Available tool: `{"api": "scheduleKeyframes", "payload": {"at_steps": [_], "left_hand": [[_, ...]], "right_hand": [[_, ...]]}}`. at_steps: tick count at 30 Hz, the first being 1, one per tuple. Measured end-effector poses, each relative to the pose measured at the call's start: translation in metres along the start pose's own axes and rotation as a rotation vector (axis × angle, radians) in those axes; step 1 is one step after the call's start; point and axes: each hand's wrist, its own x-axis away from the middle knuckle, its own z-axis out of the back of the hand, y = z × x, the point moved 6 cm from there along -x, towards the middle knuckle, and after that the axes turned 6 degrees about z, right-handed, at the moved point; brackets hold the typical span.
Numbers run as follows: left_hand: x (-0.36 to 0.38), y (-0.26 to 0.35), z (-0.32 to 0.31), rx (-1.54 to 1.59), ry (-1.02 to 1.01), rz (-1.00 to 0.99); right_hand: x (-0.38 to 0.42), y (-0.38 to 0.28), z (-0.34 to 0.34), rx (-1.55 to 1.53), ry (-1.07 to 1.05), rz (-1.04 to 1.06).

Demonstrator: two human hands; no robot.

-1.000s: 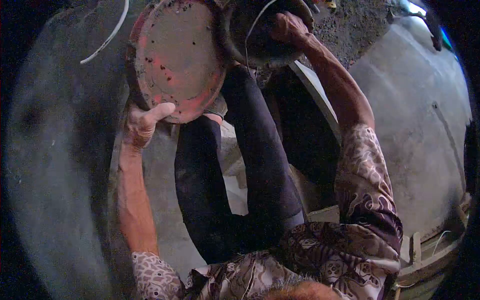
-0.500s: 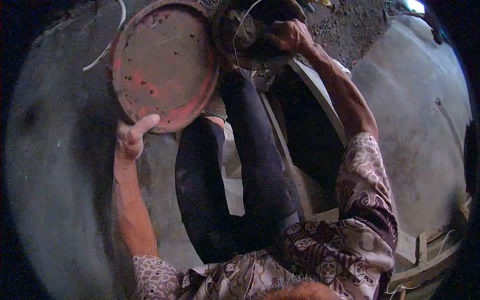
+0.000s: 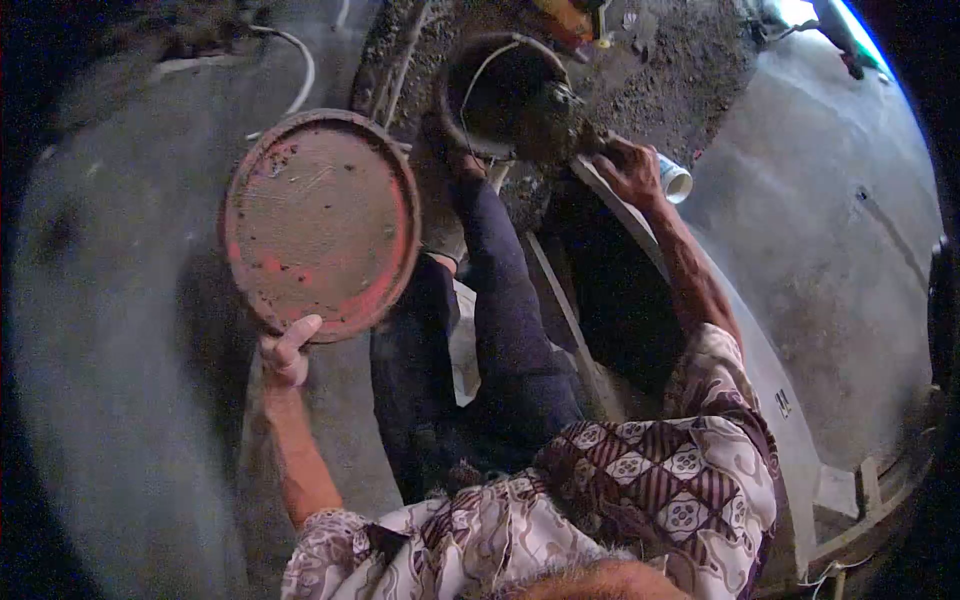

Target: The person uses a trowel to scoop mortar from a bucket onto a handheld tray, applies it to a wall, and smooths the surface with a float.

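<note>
My left hand grips the near rim of a round, shallow reddish pan, thumb on top and fingers hidden underneath. Grey-brown mortar coats its inside, with red showing through near the edge. To the pan's right stands a dark bucket with a thin wire handle. My right hand is closed at the bucket's right side. A dark, mortar-covered tool reaches from it over the bucket; its shape is too dark to make out fully.
A white cylindrical container lies just right of my right hand. Loose dirt covers the ground behind, with an orange object there. A pale hose lies at upper left. A grey panel fills the right side.
My right hand has come out of the bucket to its right side, with the dark tool now showing. The pan and my left hand sit lower in view.
</note>
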Motion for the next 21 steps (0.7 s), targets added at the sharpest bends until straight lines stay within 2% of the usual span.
{"api": "scheduleKeyframes", "payload": {"at_steps": [1, 3, 5, 7, 9, 11, 12, 14, 15, 17, 18, 19, 20, 21], "left_hand": [[0.000, -0.014, 0.001, 0.000, 0.005, -0.028], [-0.021, -0.067, -0.002, 0.307, -0.052, 0.212], [-0.020, -0.080, -0.016, 0.295, -0.072, 0.305], [-0.014, -0.076, -0.048, 0.498, -0.155, 0.398], [-0.003, -0.065, -0.060, 0.274, 0.041, 0.474], [-0.002, -0.064, -0.084, 0.413, -0.207, 0.432], [0.002, -0.066, -0.099, 0.405, -0.209, 0.447], [0.004, -0.042, -0.131, 0.768, -0.224, 0.390], [0.006, -0.046, -0.130, 0.760, -0.223, 0.405], [0.011, -0.053, -0.131, 0.605, -0.363, 0.289], [0.014, -0.071, -0.128, 0.598, -0.364, 0.305], [0.017, -0.095, -0.119, 0.608, -0.266, 0.376], [0.021, -0.118, -0.109, 0.616, -0.167, 0.446], [0.025, -0.119, -0.105, 0.607, -0.168, 0.461]], "right_hand": [[0.009, -0.016, 0.012, -0.040, -0.043, -0.026], [0.017, -0.056, 0.040, -0.046, 0.057, 0.015], [0.041, -0.104, 0.042, -0.112, 0.059, 0.005], [0.055, -0.151, 0.048, -0.227, 0.190, -0.050], [0.057, -0.192, 0.052, -0.213, 0.228, 0.027], [0.053, -0.211, 0.049, -0.191, 0.282, 0.079], [0.054, -0.214, 0.047, -0.119, 0.242, 0.110], [0.053, -0.217, 0.043, -0.052, 0.192, 0.186], [0.053, -0.215, 0.041, -0.057, 0.187, 0.171], [0.058, -0.217, 0.045, -0.131, 0.314, 0.127], [0.060, -0.229, 0.055, -0.123, 0.381, 0.116], [0.065, -0.233, 0.051, -0.127, 0.376, 0.100], [0.069, -0.239, 0.044, -0.128, 0.323, 0.150], [0.073, -0.244, 0.037, -0.131, 0.269, 0.199]]}}
